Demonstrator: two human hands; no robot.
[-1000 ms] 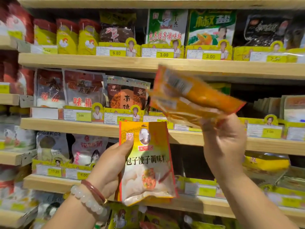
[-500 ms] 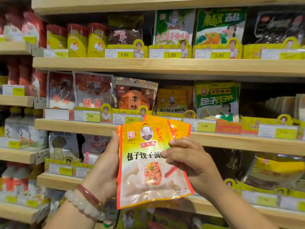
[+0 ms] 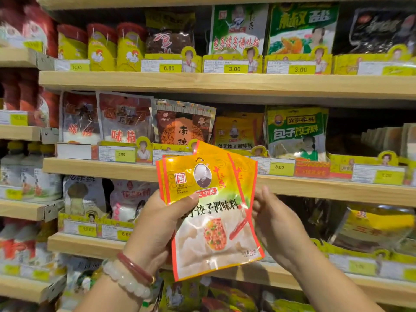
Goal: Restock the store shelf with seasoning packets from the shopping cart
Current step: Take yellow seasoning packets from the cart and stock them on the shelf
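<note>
A: Packets (image 3: pixel 216 221) — small fanned stack, orange-yellow, held upright in front of the shelf (image 3: pixel 315 190), long axis near vertical, tops tipped a little left. I count at least two, maybe three; edges overlap so I can't tell for sure.

B: Where do they go?

A: My guess: the matching slot (image 3: pixel 236 131) on the middle shelf, just up and behind the stack, between the brown pack (image 3: pixel 182 124) and the green pack (image 3: pixel 295 131). Same label there. So the move is up and forward, slightly right.

B: Which hand is nearer?

A: Right hand (image 3: pixel 276 224). It's on the stack's right edge, directly below the slot. Left hand (image 3: pixel 157 226) is lower left.

B: Grip?

A: Left: thumb pressed across the front face, fingers hidden behind, so it's pinching the stack and carrying the weight. Wrist bent up, two bracelets (image 3: pixel 132 275) on it. Right: fingers loosely curled against the right edge, fingertips behind the packets. Touching for certain; whether it actually pinches a packet I can't tell.

B: Risk?

A: Fan could slip if only the left hand lifts.
</note>
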